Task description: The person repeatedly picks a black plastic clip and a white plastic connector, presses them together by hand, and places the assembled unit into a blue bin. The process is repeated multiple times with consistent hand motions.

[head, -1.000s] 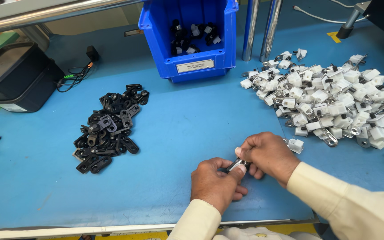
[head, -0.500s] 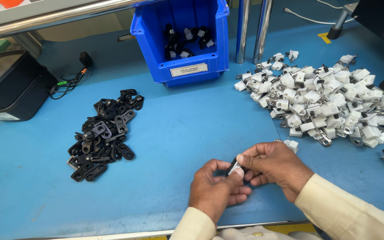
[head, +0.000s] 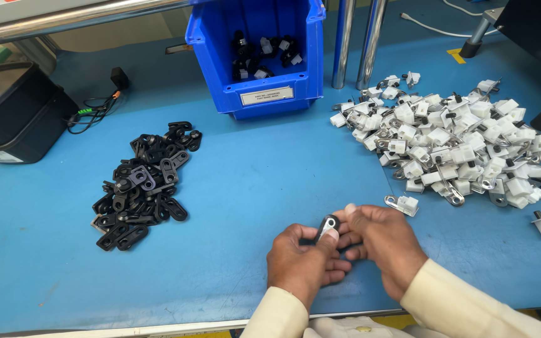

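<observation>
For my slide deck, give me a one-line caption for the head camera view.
Both hands, left hand and right hand, hold a small black part above a blue table.

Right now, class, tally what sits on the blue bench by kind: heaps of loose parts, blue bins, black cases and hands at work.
Heaps of loose parts: 2, black heap and white heap
Blue bin: 1
Black case: 1
Hands: 2, left hand and right hand
Total: 6

This is a factory assembly station: a blue table (head: 270,188) carries a heap of black plastic clips (head: 142,181) and a bigger heap of white clips (head: 458,144), a blue parts bin (head: 264,87) with a label stands behind, and steel frame posts (head: 358,44) rise beside it
</observation>
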